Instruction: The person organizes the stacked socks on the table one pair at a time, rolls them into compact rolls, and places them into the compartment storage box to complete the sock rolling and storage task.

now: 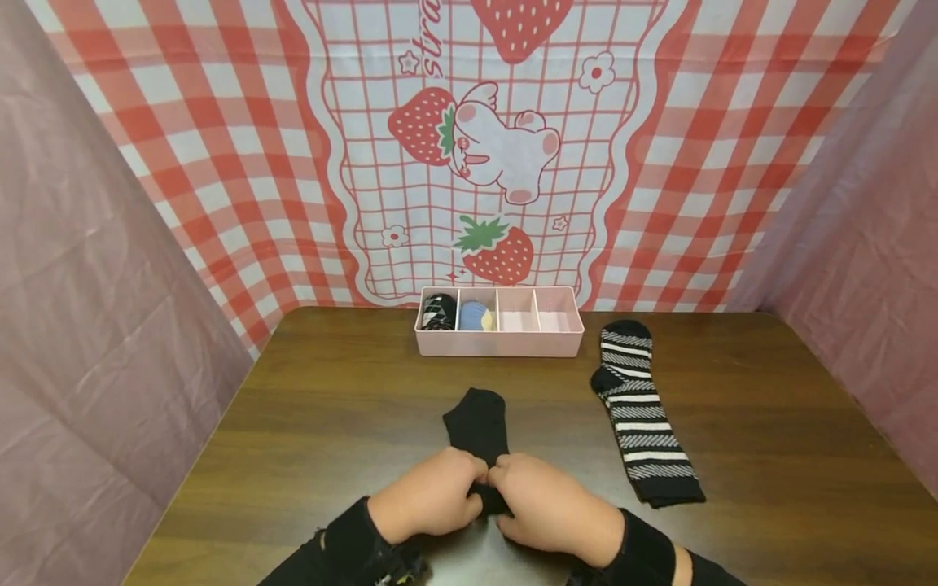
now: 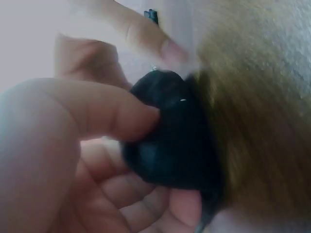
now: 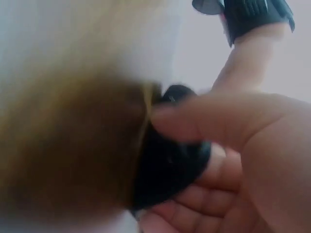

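Observation:
A plain black ankle sock (image 1: 479,422) lies in the middle of the table, its opening end pointing away from me. Both hands meet at its near end. My left hand (image 1: 438,492) pinches it, and in the left wrist view the thumb lies over a bunched part of the black sock (image 2: 177,145) with the fingers beneath. From the other side my right hand (image 1: 553,506) grips the same end; the right wrist view shows its thumb on top of the black fabric (image 3: 167,170) and the fingers curled below. Parts of the sock are hidden under the hands.
At the table's back edge stands a pink divided box (image 1: 500,343). A patterned black rolled sock (image 1: 439,312) fills its left compartment, a blue and yellow bundle (image 1: 476,316) the one beside it. A striped black-and-white sock (image 1: 645,415) lies flat on the right.

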